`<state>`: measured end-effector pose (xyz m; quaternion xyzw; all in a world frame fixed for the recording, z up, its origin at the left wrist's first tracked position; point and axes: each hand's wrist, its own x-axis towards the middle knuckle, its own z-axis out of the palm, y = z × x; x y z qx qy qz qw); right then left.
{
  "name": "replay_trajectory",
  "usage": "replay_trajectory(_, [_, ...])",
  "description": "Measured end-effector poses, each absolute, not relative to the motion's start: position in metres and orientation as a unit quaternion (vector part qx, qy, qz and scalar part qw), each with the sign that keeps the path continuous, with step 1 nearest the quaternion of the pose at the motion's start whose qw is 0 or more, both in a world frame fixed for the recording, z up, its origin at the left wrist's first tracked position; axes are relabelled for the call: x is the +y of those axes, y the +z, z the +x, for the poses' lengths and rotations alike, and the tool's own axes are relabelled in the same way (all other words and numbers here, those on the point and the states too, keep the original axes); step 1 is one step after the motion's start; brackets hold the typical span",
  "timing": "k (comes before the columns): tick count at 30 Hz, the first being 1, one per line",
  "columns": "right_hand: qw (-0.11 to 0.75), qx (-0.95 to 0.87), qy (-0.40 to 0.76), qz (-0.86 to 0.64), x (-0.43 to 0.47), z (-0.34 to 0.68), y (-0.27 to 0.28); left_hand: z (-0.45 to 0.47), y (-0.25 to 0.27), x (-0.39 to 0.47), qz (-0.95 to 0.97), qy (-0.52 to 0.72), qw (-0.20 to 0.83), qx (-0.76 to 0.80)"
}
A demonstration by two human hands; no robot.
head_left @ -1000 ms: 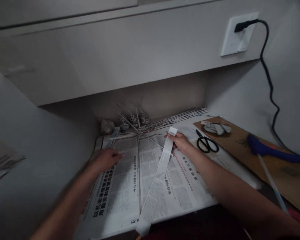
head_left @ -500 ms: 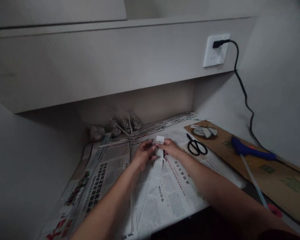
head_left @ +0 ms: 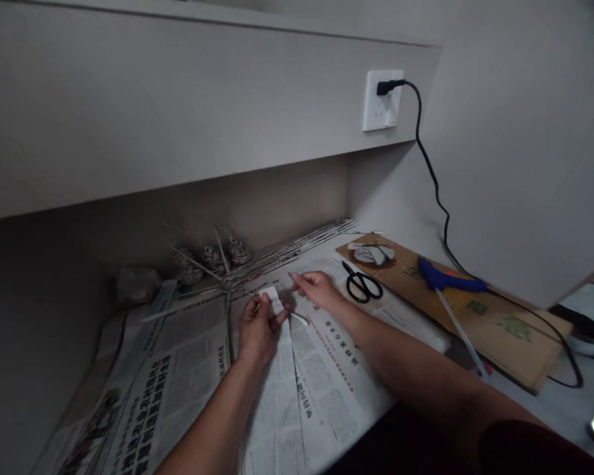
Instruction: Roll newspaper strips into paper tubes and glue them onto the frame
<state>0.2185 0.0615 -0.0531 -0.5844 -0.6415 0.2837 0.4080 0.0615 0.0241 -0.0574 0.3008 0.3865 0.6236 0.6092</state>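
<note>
My left hand [head_left: 257, 328] grips a strip of newspaper [head_left: 272, 298], thumb on top, above the newspaper sheets [head_left: 321, 369] that cover the table. A thin white paper stick [head_left: 298, 318] juts out to the right of its fingers. Just to the right, apart from the strip, my right hand [head_left: 319, 290] has its thumb and fingertips drawn together. Whether anything small is pinched there is too dim to make out. Black-handled scissors [head_left: 360, 284] lie to the right of that hand.
A blue glue gun [head_left: 450, 277] with a translucent glue stick rests on a cardboard piece [head_left: 505, 330]; its cord runs to a wall socket [head_left: 383, 100]. Long paper sticks [head_left: 297, 249] and cone-shaped woven pieces [head_left: 237, 249] lie at the back, below an overhanging panel [head_left: 228, 112].
The view has turned to the right. My right hand has let go of the newspaper strip and moved away from it, while my left hand now grips it.
</note>
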Motion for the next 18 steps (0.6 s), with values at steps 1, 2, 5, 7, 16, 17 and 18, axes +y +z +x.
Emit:
replay_trajectory(1, [0.388, -0.649, 0.237, -0.611, 0.061, 0.224, -0.049, 0.062, -0.058, 0.025, 0.306, 0.614, 0.614, 0.39])
replay_trajectory(2, [0.362, -0.655, 0.186, -0.636, 0.061, 0.231, -0.045, 0.062, -0.059, 0.026, 0.311, 0.605, 0.62, 0.391])
replay_trajectory(5, [0.298, -0.65, 0.093, -0.693, 0.055, 0.263, -0.029, 0.061, -0.061, 0.029, 0.317, 0.596, 0.627, 0.389])
replay_trajectory(7, [0.247, -0.627, 0.053, -0.737, 0.049, 0.289, -0.02, 0.06, -0.06, 0.029, 0.313, 0.601, 0.623, 0.389])
replay_trajectory(16, [0.094, -0.632, 0.033, -0.769, 0.035, 0.324, -0.014, 0.067, -0.061, 0.023, 0.327, 0.581, 0.642, 0.378])
replay_trajectory(17, [0.093, -0.636, 0.032, -0.766, 0.037, 0.326, -0.01, 0.067, -0.062, 0.023, 0.33, 0.578, 0.646, 0.374])
replay_trajectory(18, [0.094, -0.635, 0.028, -0.767, 0.04, 0.33, -0.005, 0.067, -0.063, 0.023, 0.333, 0.576, 0.649, 0.37])
